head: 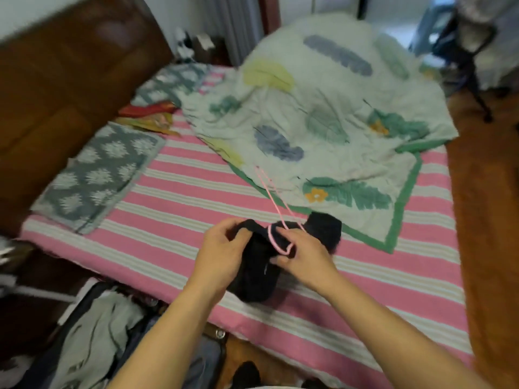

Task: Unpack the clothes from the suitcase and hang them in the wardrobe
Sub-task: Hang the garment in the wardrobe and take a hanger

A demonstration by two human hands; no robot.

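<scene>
Open suitcase at lower left on the floor beside the bed, grey and dark clothes heaped inside. Grey patterned pillow lying flat near the brown headboard. Left hand over the striped sheet, fingers curled round the edge of a black garment resting on the bed. Pink hanger threaded into that garment, its far end reaching toward the leaf-print quilt. Right hand pinching the hanger's hook and black cloth together.
</scene>
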